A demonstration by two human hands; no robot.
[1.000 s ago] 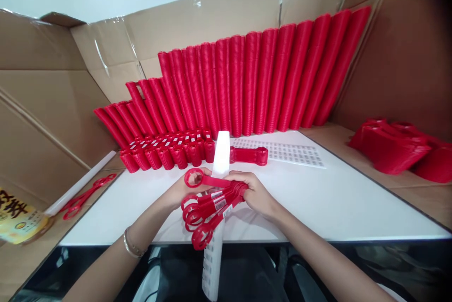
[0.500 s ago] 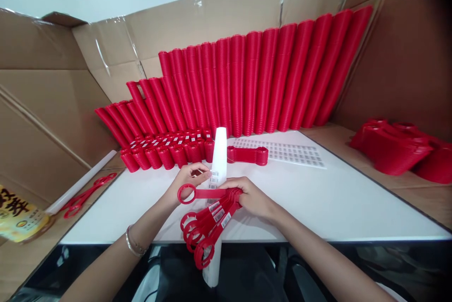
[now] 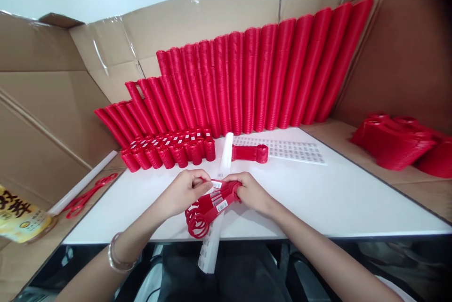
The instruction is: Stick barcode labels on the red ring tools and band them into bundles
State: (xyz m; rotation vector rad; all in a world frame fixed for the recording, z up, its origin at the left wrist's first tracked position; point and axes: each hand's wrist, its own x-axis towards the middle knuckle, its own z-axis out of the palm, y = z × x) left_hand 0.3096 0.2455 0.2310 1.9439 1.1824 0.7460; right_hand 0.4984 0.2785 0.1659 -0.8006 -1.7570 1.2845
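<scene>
My right hand (image 3: pixel 254 194) is closed round one end of a fanned bunch of red plastic strips with ring ends (image 3: pixel 206 208). Several of these strips carry white barcode labels, and their loose rings point left and down. My left hand (image 3: pixel 189 191) pinches a small white label sticker (image 3: pixel 216 184) at the topmost strip, with the fingertips close against the red plastic. Under the bunch runs a curled white label sheet (image 3: pixel 226 158), which hangs over the table's front edge. My left fingers partly hide the top strip.
Labelled red stacks (image 3: pixel 165 154) stand at the left of the white table (image 3: pixel 300 203), before tall leaning red stacks (image 3: pixel 243 85). Behind my hands lie a short red stack (image 3: pixel 250 153) and a flat label sheet (image 3: pixel 289 150). More red pieces (image 3: pixel 391 144) sit right; a yellow-labelled container (image 3: pixel 21 217) stands left.
My left hand has moved from the curled sheet down to the top strip, now with a label in its fingers. The bunch is more bunched up, and the sheet has tilted and narrowed.
</scene>
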